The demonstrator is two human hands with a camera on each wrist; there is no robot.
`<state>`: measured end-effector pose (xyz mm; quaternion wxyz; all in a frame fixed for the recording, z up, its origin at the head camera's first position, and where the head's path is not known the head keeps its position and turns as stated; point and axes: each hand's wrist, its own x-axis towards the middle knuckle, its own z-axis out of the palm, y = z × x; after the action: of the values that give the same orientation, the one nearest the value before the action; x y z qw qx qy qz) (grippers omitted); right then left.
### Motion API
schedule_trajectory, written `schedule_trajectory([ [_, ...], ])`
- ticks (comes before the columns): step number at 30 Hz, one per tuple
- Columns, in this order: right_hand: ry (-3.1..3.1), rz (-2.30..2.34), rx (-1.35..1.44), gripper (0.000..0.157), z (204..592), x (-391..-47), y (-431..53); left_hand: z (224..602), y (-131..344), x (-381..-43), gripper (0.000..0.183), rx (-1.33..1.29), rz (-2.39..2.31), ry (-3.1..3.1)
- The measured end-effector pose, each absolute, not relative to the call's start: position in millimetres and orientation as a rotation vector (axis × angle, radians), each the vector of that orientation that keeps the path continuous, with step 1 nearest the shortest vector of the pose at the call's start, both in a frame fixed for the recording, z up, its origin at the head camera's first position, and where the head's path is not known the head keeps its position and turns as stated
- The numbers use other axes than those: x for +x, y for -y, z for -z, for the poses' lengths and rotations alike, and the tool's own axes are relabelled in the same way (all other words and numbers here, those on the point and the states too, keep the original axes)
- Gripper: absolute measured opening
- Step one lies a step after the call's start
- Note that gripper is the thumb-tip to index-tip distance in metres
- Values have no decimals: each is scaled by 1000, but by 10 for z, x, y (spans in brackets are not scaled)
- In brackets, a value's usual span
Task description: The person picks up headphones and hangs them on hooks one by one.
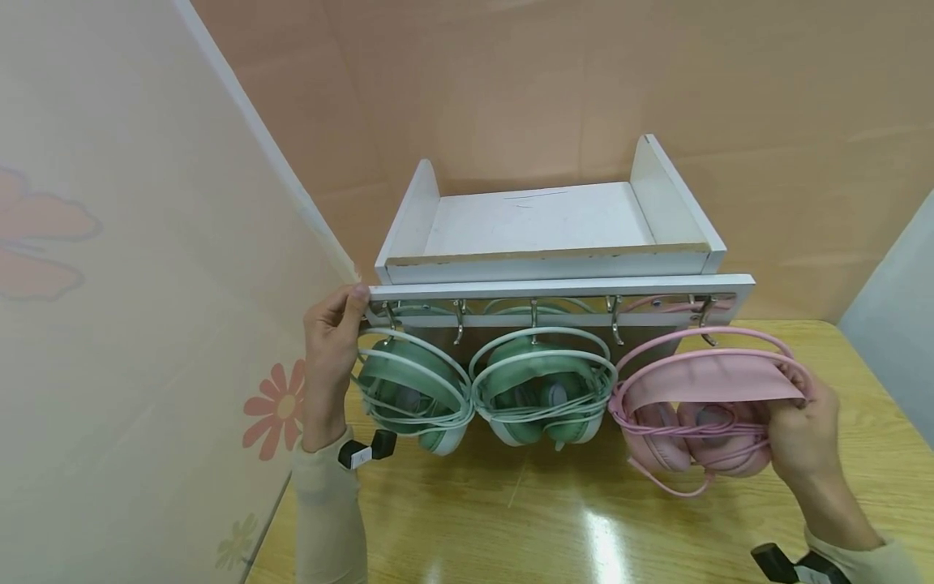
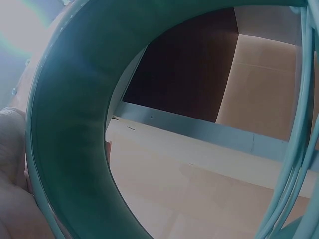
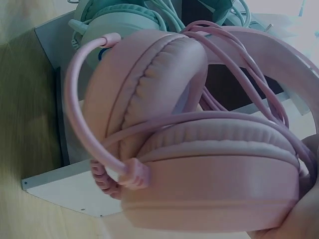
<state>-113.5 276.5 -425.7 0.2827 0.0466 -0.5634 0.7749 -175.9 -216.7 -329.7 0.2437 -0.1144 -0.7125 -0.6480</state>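
Observation:
My right hand (image 1: pixel 806 430) grips the headband of a pink headset (image 1: pixel 700 381) at its right side. The band's upper hoop is at the rightmost hook (image 1: pixel 706 319); whether it rests on it I cannot tell. In the right wrist view the pink headset (image 3: pixel 209 189) shows padded cups, a bent microphone arm and a bundled cable. With the thumb on top, my left hand (image 1: pixel 332 337) holds the left end of a white hook rail (image 1: pixel 562 287). Two green headsets hang there: one green headset (image 1: pixel 416 377) beside that hand, another green headset (image 1: pixel 543 365) mid-rail.
Behind the rail stands a white open shelf (image 1: pixel 540 219) with raised sides. Below is a wooden tabletop (image 1: pixel 554 519). A pale panel with flower prints (image 1: pixel 277 410) rises close to the left arm; a brown backdrop (image 1: pixel 511 89) covers the rear.

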Motion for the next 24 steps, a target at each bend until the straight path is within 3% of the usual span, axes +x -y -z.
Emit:
schedule_trajectory([
  [12,1429,-2206,292,34,4375,-1102,-2780,3311,2175,-1751,24,-337,1765,1951],
  [24,1498,-2174,414,47,4449,-1078,-2851,3327,2193,-1758,24,-319,1751,1971],
])
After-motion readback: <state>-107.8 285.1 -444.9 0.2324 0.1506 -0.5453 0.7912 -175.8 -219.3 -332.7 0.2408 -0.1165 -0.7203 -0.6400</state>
